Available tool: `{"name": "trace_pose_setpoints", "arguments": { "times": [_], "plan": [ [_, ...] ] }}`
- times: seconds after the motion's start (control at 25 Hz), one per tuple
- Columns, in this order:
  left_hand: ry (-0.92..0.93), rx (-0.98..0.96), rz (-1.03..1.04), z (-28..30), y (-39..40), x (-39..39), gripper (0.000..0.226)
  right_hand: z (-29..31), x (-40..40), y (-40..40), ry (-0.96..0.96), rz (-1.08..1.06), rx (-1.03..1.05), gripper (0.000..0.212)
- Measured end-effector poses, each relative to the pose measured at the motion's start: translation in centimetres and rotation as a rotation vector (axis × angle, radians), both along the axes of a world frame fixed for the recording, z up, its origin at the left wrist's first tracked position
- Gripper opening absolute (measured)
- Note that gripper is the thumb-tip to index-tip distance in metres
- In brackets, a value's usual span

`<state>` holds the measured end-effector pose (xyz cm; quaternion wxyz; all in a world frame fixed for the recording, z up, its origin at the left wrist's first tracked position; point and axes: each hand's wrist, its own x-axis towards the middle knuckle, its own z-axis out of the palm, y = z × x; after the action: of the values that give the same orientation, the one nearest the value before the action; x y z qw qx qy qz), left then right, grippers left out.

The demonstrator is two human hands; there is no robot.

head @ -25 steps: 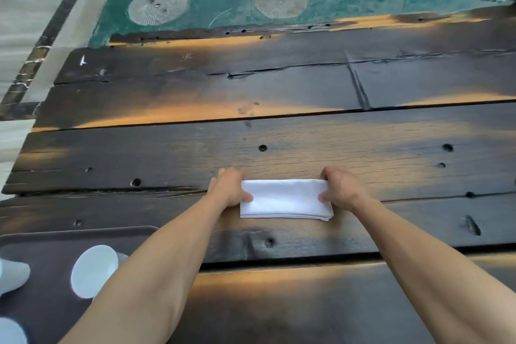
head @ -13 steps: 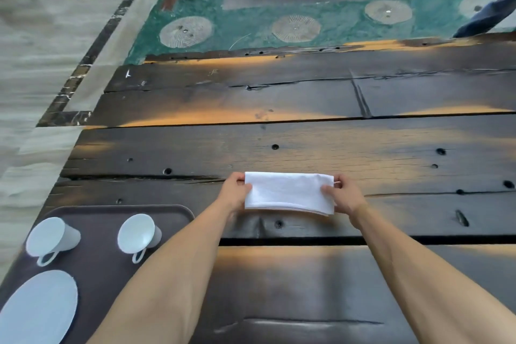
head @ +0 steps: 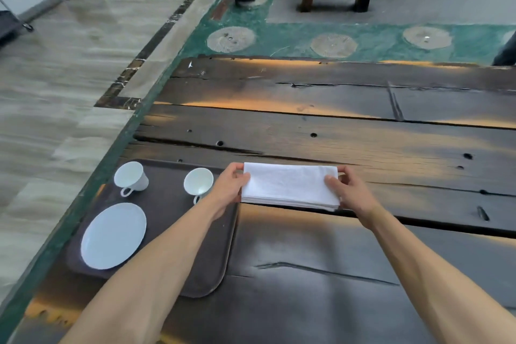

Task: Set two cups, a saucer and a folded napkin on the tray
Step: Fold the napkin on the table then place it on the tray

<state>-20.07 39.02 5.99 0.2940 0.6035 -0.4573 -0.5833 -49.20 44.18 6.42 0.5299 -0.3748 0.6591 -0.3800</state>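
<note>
Head view: the left hand [head: 229, 186] and right hand [head: 350, 190] each pinch an end of the folded white napkin [head: 289, 186], thumbs on top, just right of the tray [head: 173, 232] at the tabletop's [head: 335, 301] left edge, where two cups [head: 131, 177] and a saucer [head: 113, 234] sit.

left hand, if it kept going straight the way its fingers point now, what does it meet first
The left hand grips the left end of the folded napkin, fingers pointing right. Going on that way, it would meet the right hand on the other end, since they look level, though depth is hard to judge.
</note>
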Motion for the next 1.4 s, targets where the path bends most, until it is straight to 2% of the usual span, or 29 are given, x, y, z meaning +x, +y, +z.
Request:
{"name": "trace_pose_setpoints", "arguments": {
  "times": [0.12,0.28,0.68,1.0,1.2,1.4],
  "plan": [
    [0.013,-0.007,0.012,0.5,1.7,4.1,0.014,0.3,3.6,0.8,-0.072,0.014,0.027,0.015],
    [-0.02,0.014,0.018,0.6,4.1,10.6,0.019,0.2,9.7,1.6,-0.113,0.017,0.08,0.023],
    [-0.16,0.086,-0.017,-2.0,5.8,23.8,0.021,-2.7,22.9,4.3,-0.07,0.042,0.17,0.029],
    [-0.412,0.085,-0.109,-6.7,5.5,27.0,0.014,-7.8,27.6,6.7,0.198,-0.071,0.25,0.037],
    [-0.545,0.056,-0.174,-8.3,5.3,27.0,0.022,-8.6,28.8,7.2,0.31,-0.033,0.314,0.045],
    [-0.642,0.048,-0.17,-9.4,5.2,27.0,0.028,-9.1,29.9,7.0,0.496,0.031,0.31,0.044]
  ]
}}
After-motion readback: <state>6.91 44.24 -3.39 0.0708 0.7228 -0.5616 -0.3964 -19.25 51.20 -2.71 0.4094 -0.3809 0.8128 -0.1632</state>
